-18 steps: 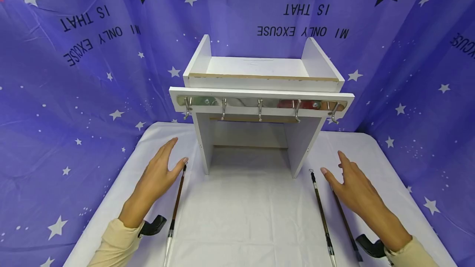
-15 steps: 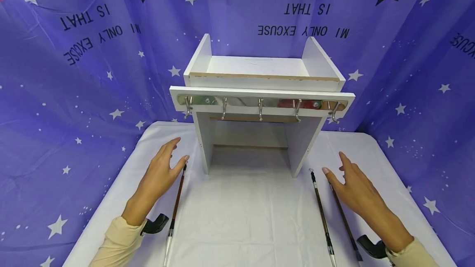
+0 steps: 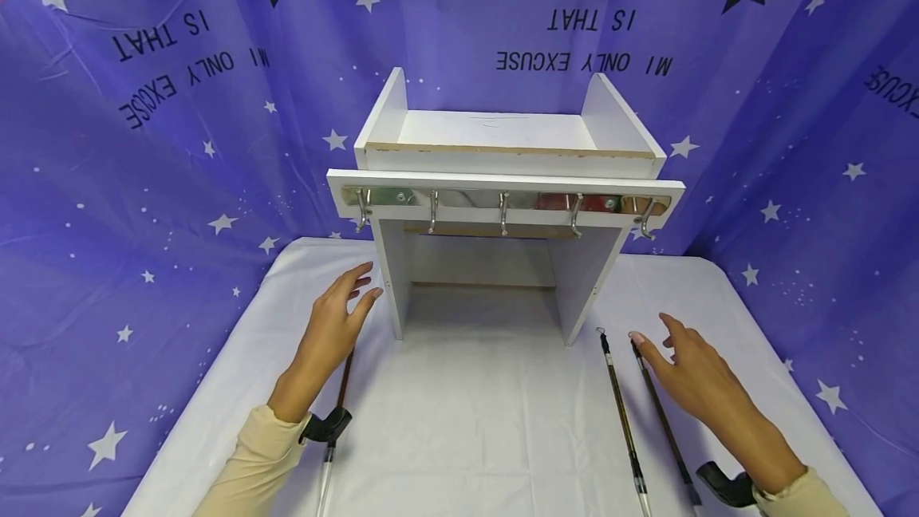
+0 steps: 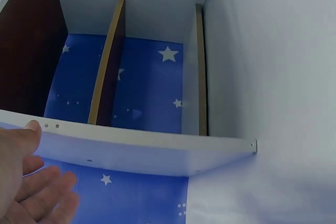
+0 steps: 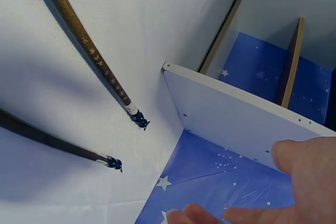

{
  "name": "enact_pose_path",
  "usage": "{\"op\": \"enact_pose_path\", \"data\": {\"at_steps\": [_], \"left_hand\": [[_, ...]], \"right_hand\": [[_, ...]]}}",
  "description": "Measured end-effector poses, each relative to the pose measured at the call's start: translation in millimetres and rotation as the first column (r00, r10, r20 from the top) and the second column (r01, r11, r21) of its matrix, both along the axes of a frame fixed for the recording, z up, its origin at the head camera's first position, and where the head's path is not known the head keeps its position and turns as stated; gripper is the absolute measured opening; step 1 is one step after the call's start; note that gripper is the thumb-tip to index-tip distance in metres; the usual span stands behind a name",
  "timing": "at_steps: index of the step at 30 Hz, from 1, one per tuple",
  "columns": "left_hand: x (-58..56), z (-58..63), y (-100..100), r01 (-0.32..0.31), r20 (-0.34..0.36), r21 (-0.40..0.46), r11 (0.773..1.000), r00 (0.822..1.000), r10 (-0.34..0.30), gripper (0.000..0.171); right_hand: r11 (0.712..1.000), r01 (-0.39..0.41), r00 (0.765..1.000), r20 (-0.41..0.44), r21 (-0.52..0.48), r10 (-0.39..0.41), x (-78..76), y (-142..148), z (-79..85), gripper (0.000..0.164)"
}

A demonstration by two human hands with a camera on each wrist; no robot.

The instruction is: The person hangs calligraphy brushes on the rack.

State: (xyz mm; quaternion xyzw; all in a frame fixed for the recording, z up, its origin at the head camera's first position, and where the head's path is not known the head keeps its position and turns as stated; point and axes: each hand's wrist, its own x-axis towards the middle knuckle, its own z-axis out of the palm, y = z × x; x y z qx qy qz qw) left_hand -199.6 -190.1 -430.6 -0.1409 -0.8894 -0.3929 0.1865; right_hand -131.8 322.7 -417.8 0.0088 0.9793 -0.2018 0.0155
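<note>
A white shelf unit [image 3: 467, 161] stands at the table's back, with a metal strip of several coat hooks [image 3: 504, 212] along its front. My left hand [image 3: 332, 327] hovers beside the left side panel [image 4: 131, 145], fingers loosely bent and holding nothing; whether the thumb touches the panel I cannot tell. Beneath that hand lies a brown-handled calligraphy brush [image 3: 345, 381], partly hidden by the wrist camera. My right hand [image 3: 700, 373] is held, relaxed, near the tip of a dark brush [image 3: 662, 417]. A second brush [image 3: 621, 405] lies left of it. In the right wrist view both brush handles [image 5: 89, 43] show hanging loops.
A white cloth [image 3: 488, 421] covers the table. Purple curtains [image 3: 179, 206] with stars and lettering hang behind and at both sides. Black wrist cameras [image 3: 326, 424] are strapped on both wrists. The unit's front board reaches out past its side panels.
My left hand has moved right and slightly forward, closer to the shelf unit's left panel. The right hand has drawn back a little toward me. The brushes and the unit stay put.
</note>
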Motion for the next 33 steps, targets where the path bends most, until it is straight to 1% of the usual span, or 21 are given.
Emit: {"op": "enact_pose_path", "data": {"at_steps": [6,12,16,25,33], "left_hand": [[-4.4,2.5,6.4,0.017,0.002,0.035,0.999,1.000,-0.017,0.045],[-6.3,4.7,9.1,0.004,-0.002,0.012,1.000,1.000,-0.004,0.041],[-8.2,6.2,10.4,0.007,0.007,0.008,1.000,1.000,-0.008,0.041],[-10.2,4.4,12.3,0.008,0.009,0.004,1.000,1.000,-0.008,0.037],[-14.1,2.7,13.4,0.000,-0.025,0.009,1.000,1.000,0.000,0.032]], "right_hand": [[1.000,-0.003,1.000,0.005,0.016,0.003,0.3,4.4,-3.3,0.084],[1.000,-0.004,1.000,0.022,0.020,0.003,4.5,9.9,-11.3,0.082],[1.000,-0.003,0.999,0.032,0.031,0.002,6.7,14.2,-17.3,0.079],[0.999,0.010,0.995,0.097,0.039,-0.014,9.7,20.8,-32.3,0.080],[0.999,0.003,0.995,0.100,0.032,-0.007,16.4,24.5,-46.6,0.075]]}}
